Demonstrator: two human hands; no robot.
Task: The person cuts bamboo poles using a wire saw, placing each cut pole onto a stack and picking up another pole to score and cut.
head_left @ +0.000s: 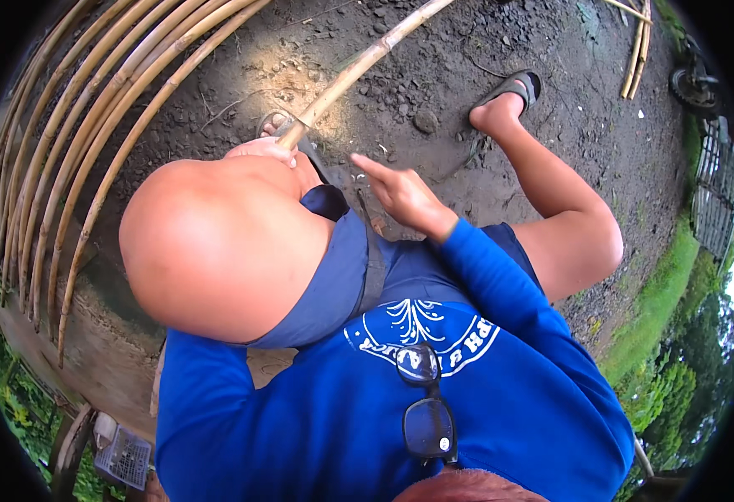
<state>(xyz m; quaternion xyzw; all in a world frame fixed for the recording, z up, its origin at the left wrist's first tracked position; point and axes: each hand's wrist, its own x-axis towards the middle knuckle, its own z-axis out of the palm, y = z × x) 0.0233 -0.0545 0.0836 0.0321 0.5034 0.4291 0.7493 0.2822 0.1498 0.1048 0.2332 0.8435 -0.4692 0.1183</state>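
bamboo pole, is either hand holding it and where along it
The left hand grips the bamboo pole at its near, lower end, just above the raised knee. The right hand is open and holds nothing.

The bamboo pole (359, 71) running toward one o'clock is pale, dry and smooth-skinned with faint node rings, its end resting at the left hand (260, 151). At ten o'clock, the split bamboo strips (74, 142) look matt, yellow-tan and fibrous. The ground (434, 75) is rough, dark, crumbly soil with pebbles. The long-sleeved shirt (509, 376) is smooth blue knit cloth. At six o'clock, glossy dark plastic sunglasses (427, 410) hang. The sandal (513, 85) at one o'clock looks rubbery and matt.
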